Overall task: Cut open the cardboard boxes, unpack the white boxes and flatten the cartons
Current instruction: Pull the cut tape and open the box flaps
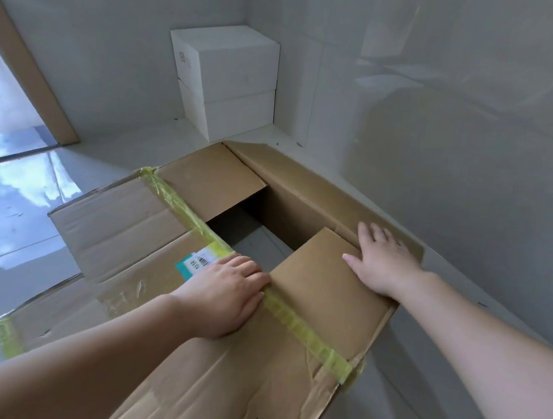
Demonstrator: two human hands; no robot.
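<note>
The left hand (229, 293) lies nearest, fingers flat, pressing the carton (153, 239) at its yellow tape (296, 320), which runs away leftward; the right hand (380, 257), spread, presses the inner flap (325, 286) beyond; stacked white boxes (225, 83) stand in the far corner

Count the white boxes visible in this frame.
2. Both sit stacked in the far corner by the wall: the upper white box on the lower white box. Others may be hidden behind them.
</note>
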